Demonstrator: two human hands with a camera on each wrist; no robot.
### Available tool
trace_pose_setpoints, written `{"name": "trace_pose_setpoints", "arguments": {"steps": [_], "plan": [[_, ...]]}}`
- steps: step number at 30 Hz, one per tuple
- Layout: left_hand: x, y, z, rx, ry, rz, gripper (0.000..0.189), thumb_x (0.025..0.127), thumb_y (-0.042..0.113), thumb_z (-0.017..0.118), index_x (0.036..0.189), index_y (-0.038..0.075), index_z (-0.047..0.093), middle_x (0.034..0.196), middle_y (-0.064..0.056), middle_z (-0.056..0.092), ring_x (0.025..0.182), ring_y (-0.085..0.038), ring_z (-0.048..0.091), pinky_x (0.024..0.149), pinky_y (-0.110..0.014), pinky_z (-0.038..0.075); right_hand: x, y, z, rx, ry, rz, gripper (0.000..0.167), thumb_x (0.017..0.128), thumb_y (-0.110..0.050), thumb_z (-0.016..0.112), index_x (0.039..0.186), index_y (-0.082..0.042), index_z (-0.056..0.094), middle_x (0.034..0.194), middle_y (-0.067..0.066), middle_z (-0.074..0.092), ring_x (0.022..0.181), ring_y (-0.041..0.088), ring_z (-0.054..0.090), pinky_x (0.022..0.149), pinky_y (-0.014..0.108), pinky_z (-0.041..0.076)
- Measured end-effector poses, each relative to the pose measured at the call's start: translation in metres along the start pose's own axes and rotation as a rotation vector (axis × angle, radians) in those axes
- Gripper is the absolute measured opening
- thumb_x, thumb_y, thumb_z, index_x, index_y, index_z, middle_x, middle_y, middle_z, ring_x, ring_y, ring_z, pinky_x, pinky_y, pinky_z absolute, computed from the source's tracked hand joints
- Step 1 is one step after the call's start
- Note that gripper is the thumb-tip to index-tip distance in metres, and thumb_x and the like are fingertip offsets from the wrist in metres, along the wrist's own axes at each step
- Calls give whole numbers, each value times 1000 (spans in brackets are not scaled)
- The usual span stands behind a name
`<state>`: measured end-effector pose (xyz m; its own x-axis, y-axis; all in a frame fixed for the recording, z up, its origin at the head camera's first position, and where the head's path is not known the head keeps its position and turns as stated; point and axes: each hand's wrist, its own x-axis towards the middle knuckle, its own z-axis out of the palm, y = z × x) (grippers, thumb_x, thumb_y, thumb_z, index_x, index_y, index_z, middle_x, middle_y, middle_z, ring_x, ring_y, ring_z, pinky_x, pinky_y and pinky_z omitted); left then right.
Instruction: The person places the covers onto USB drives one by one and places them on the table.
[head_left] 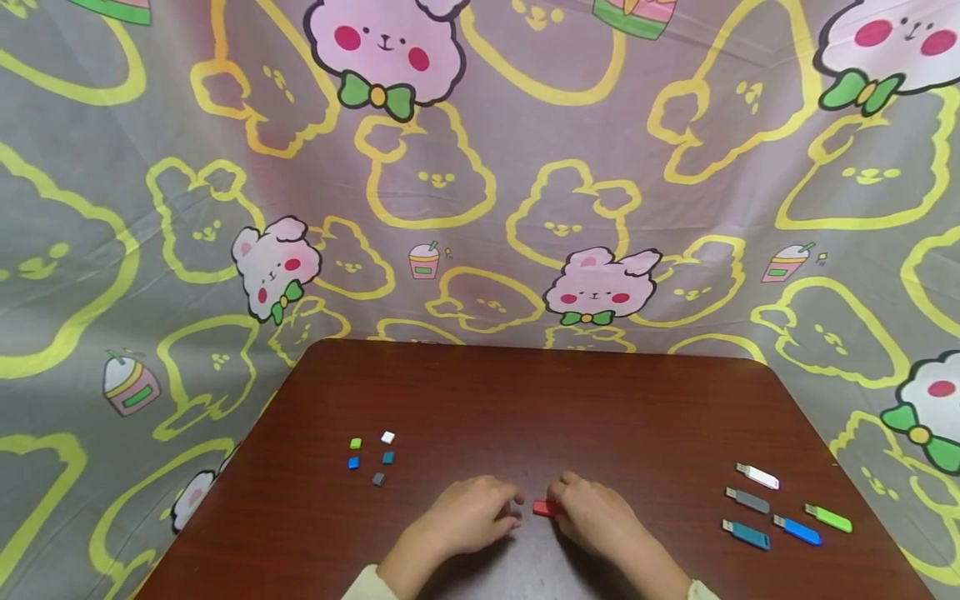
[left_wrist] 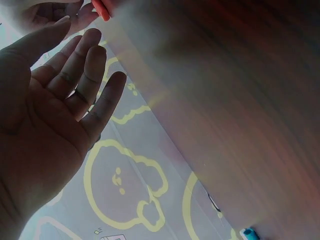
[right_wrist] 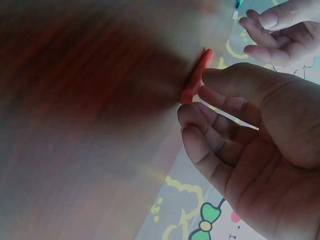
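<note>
In the head view, my right hand [head_left: 600, 517] pinches a red USB stick [head_left: 543, 507] low over the middle front of the table. The right wrist view shows the thumb and fingertips at one side of that red USB stick [right_wrist: 196, 77], with its far end sticking out past them. My left hand [head_left: 468, 515] is just to the left, its fingers loosely bent and nothing between them. From the left wrist view, the palm of the left hand [left_wrist: 55, 115] faces up with fingers spread a little, apart from the stick.
Several small caps, among them a green one [head_left: 356, 443], a white one [head_left: 387, 437] and a grey one [head_left: 378, 479], lie on the left of the brown table [head_left: 540, 400]. On the right lie several uncapped USB sticks, including a blue one [head_left: 797, 530]. A patterned cloth [head_left: 480, 250] hangs behind.
</note>
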<state>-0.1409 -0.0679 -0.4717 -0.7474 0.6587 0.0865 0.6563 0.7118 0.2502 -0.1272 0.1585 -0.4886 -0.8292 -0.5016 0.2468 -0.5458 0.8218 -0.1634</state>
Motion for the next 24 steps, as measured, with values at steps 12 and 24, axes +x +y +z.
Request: {"name": "trace_pose_setpoints", "arguments": {"steps": [12, 24], "plan": [[-7, -12, -3, -37, -1, -50, 21, 92, 30, 74, 111, 23, 73, 87, 19, 66, 93, -4, 63, 76, -30, 54, -6, 4, -7, -22, 36, 22, 18, 75, -14, 81, 83, -18, 66, 77, -8, 53, 58, 14, 55, 48, 32, 44], [-17, -28, -6, -35, 16, -76, 21, 92, 29, 74, 112, 22, 72, 101, 11, 69, 99, -7, 62, 77, -32, 55, -17, 14, -17, 1, 25, 83, 18, 74, -12, 79, 85, -18, 66, 80, -9, 54, 66, 9, 54, 50, 31, 44]]}}
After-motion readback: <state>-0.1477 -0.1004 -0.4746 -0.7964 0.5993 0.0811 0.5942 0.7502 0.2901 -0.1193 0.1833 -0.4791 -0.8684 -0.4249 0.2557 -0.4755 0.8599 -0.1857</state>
